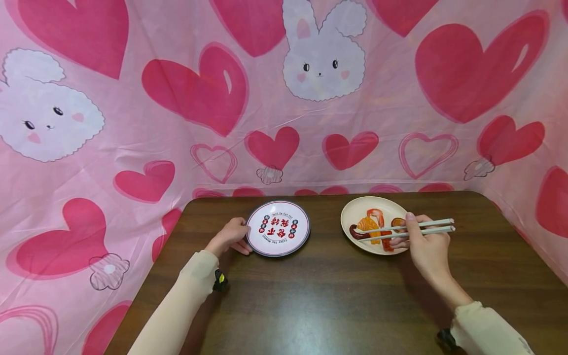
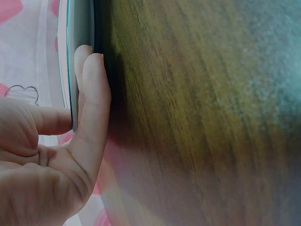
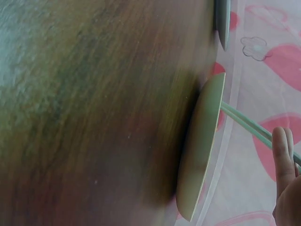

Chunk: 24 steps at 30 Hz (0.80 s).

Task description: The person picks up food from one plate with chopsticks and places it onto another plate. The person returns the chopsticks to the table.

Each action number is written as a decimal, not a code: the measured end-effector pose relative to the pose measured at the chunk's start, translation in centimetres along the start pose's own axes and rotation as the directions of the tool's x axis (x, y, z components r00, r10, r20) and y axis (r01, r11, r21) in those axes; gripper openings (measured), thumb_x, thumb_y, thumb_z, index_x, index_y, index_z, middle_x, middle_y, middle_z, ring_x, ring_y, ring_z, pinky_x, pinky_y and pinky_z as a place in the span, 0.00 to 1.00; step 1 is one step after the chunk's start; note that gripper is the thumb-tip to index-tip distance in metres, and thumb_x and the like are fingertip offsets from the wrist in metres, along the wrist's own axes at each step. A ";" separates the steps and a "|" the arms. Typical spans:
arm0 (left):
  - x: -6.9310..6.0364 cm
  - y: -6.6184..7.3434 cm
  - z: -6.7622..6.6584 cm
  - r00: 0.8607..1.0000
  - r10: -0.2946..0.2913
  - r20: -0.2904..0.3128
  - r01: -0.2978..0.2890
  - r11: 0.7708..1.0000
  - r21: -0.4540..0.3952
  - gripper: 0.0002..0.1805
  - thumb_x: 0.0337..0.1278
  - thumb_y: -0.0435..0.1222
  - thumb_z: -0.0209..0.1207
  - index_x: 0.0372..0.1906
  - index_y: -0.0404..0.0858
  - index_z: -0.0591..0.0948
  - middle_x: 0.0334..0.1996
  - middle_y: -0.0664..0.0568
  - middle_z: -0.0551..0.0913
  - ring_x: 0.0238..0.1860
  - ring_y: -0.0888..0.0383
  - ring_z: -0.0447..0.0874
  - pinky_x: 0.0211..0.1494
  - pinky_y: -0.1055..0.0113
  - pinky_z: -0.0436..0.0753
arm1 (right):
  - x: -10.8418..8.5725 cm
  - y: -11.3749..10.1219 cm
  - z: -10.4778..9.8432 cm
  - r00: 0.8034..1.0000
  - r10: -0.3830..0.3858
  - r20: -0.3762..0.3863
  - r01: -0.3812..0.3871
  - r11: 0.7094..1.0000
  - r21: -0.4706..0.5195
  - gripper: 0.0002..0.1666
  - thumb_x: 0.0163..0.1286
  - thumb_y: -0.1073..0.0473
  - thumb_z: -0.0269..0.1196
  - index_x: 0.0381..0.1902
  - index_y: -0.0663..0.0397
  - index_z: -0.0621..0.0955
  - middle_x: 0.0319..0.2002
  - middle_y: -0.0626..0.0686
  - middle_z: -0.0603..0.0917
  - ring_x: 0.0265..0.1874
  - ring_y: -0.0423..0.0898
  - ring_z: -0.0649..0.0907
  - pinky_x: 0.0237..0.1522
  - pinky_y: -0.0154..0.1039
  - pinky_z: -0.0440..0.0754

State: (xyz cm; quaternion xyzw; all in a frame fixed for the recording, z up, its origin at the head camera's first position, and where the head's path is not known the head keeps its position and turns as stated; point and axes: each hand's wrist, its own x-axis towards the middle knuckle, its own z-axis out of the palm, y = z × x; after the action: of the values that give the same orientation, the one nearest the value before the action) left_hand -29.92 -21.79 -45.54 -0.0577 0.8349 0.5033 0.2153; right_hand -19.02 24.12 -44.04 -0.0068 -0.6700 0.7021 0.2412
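Note:
My left hand (image 1: 231, 234) grips the left edge of a round white plate (image 1: 303, 212) with a dark rim and red and dark printed characters. In the left wrist view, the thumb (image 2: 54, 121) lies on its rim and the fingers (image 2: 95, 103) reach beneath it. My right hand (image 1: 428, 251) holds pale chopsticks (image 1: 443, 222), slanting over a cream plate (image 1: 349, 214). On that plate lie several food pieces, including an orange striped slice (image 1: 367, 224), a shrimp-like piece (image 1: 376, 214) and a dark red curved piece (image 1: 357, 232). Whether the tips pinch anything is unclear.
Both plates are toward the far edge of a dark brown wooden table (image 1: 284, 301), side by side with a gap between them. Behind the table hangs a pink cloth (image 1: 306, 118) with hearts and rabbits.

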 end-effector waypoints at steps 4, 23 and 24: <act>0.0 0.1 0.0 1.000 0.003 0.000 -0.003 1.000 0.001 0.08 0.81 0.31 0.49 0.50 0.28 0.70 0.30 0.34 0.81 0.20 0.50 0.88 0.27 0.57 0.91 | 0.0 0.0 0.0 1.000 0.003 -0.022 -0.003 1.000 -0.007 0.20 0.82 0.57 0.59 0.36 0.71 0.78 0.23 0.59 0.87 0.15 0.49 0.88 0.19 0.45 0.87; 0.0 0.1 -0.1 1.000 -0.003 -0.003 0.003 1.000 -0.005 0.08 0.81 0.31 0.47 0.50 0.27 0.69 0.30 0.33 0.80 0.20 0.50 0.88 0.27 0.56 0.92 | -0.3 0.0 -0.1 0.999 0.009 -0.049 -0.008 1.000 0.020 0.20 0.81 0.56 0.62 0.35 0.71 0.78 0.24 0.65 0.86 0.15 0.49 0.88 0.20 0.44 0.88; 0.0 0.1 -0.1 1.000 -0.002 -0.001 0.002 1.000 -0.005 0.08 0.81 0.31 0.47 0.50 0.27 0.69 0.30 0.33 0.80 0.20 0.50 0.88 0.27 0.56 0.92 | -0.3 -0.1 -0.1 0.999 0.007 -0.051 -0.006 1.000 0.022 0.20 0.80 0.56 0.62 0.35 0.72 0.78 0.24 0.65 0.86 0.15 0.49 0.87 0.20 0.44 0.88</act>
State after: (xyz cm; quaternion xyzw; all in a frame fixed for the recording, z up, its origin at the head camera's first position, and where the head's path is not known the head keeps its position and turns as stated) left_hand -29.94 -21.81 -45.46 -0.0594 0.8337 0.5051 0.2151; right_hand -18.67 24.04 -44.09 -0.0241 -0.6560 0.7096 0.2559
